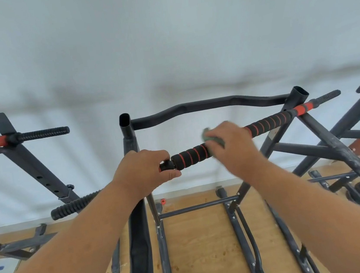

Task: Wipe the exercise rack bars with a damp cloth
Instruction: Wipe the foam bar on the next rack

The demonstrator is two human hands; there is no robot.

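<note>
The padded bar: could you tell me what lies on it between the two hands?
In the head view, only black foam grip with red stripes spans from left hand to cloth under right hand.

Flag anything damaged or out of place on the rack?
Rack tubes at right look scuffed, with pale patches on the dark finish. A small red piece lies loose on the floor by the wall. The foam-wrapped bar under the green cloth looks intact.

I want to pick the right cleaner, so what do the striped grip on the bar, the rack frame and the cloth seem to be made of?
Striped grip: probably soft foam, matte black with red spiral bands and a faintly porous look.
Rack frame: looks like metal tube, dark paint, scuffed pale in places, open tube ends and bolt holes.
Cloth: green, apparently woven fabric, bunched under the right hand; motion blur hides its texture.
</note>
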